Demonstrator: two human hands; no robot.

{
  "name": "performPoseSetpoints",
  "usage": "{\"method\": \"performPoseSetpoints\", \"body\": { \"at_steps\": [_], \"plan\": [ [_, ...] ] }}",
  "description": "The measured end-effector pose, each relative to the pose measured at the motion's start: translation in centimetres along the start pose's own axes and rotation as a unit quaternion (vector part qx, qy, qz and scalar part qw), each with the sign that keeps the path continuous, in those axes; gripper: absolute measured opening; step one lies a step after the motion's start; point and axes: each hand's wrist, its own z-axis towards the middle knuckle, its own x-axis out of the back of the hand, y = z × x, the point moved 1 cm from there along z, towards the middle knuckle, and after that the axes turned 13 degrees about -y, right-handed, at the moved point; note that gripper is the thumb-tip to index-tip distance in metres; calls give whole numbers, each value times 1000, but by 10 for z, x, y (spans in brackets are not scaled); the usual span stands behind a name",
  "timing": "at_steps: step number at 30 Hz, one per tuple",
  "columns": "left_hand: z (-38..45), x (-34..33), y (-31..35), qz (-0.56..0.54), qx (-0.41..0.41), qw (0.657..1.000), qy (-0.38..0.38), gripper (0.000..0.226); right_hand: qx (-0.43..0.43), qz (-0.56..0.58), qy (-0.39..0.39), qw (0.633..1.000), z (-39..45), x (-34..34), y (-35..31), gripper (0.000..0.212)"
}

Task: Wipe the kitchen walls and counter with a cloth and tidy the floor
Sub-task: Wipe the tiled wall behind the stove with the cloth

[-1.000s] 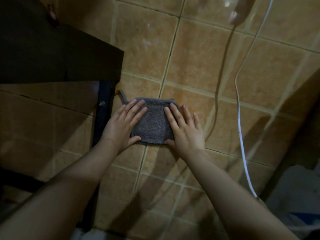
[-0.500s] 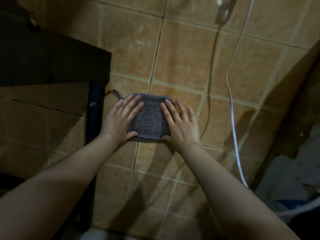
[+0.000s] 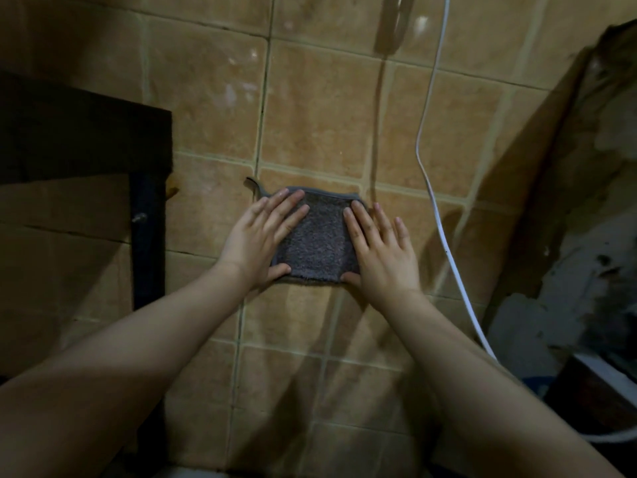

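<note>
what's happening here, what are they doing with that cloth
A person is wiping a tiled wall with a grey cloth. Both hands are flat on it: the left hand covers its left edge and the right hand its right edge, fingers spread, pressing it against the brown tiles. A white cable hangs just right of the hands, not touching them. A dark shelf or table frame stands to the left.

Dark table (image 3: pixel 82 132) left, white cord (image 3: pixel 435 208) right.
</note>
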Motion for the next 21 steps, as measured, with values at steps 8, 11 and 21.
{"method": "performPoseSetpoints", "body": {
  "at_steps": [8,11,21],
  "plan": [
    [12,29,48,-24,-30,999,16,111,-8,25,-77,997,-23,-7,52,110],
    [16,36,65,-35,-45,998,20,110,-25,-12,-62,998,-34,-14,66,113],
    [22,37,105,-31,-67,996,57,108,-28,6,4,1000,-54,-42,93,121]
  ]
}}
